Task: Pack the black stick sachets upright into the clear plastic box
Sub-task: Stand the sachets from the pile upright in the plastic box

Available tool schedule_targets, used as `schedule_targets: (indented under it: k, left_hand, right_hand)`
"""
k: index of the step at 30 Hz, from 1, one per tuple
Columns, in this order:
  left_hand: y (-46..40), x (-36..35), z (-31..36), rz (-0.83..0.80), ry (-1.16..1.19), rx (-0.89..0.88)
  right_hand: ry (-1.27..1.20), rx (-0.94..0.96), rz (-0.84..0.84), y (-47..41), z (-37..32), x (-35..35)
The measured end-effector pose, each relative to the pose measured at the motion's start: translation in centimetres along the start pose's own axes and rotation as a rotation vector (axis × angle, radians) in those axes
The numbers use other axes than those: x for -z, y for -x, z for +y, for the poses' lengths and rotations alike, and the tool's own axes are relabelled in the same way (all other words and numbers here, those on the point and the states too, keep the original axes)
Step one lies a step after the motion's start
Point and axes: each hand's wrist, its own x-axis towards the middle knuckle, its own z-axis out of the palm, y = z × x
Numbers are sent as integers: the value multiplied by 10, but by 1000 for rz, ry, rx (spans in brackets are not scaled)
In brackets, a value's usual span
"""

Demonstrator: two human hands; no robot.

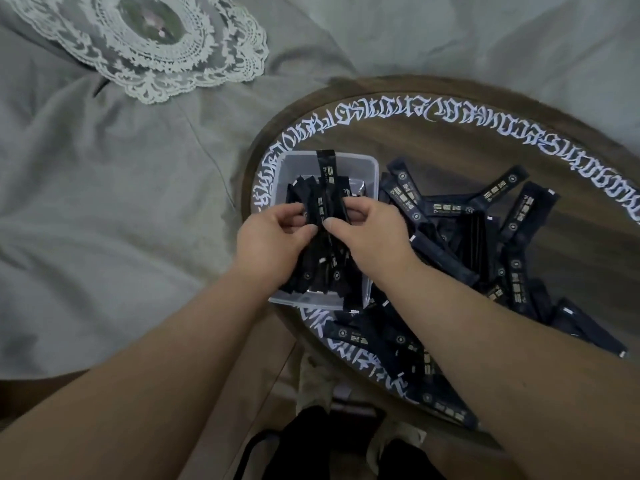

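A clear plastic box [367,168] stands at the left edge of a round wooden table [450,147]. Several black stick sachets [327,199] are bunched over and inside it, and one sachet [325,166] sticks up taller than the rest. My left hand [268,242] grips the bunch from the left, thumb against it. From the right, my right hand [372,233] grips the same bunch, fingers curled behind it. A loose pile of sachets [485,244] lies on the table to the right of the box and along the near rim.
The table top carries a ring of white lettering [485,116] round its rim. Grey bedding [104,202] with a white lace doily [156,46] lies to the left and behind. Dark things sit on the floor [311,445] below the table's near edge.
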Motion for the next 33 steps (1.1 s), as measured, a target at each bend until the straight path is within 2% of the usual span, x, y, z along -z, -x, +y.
schedule_targets:
  k: [4,10,14,19,22,25,27,33]
  left_hand:
    - [0,0,-8,29,-54,-3]
    - [5,1,-24,128,-438,-176]
    - [5,-6,-34,112,-547,-141]
    - [8,-11,-38,102,-639,-191]
    - [9,-9,-32,120,-587,-223]
    - [14,-9,-16,211,-494,-216]
    - [16,-13,-4,246,-351,-158]
    - [25,-39,25,2,156,137]
  right_hand:
    - [130,-61,71,1,4,3]
    - [319,-20,196,8,12,9]
    - [308,-128,283,6,26,13]
    - [361,-223,121,3,30,14]
    - [273,-216,149,3,27,19]
    - [12,-275,296,7,18,32]
    - [-119,-304,321,9,13,42]
    - [-391,-364,238,20,-3,69]
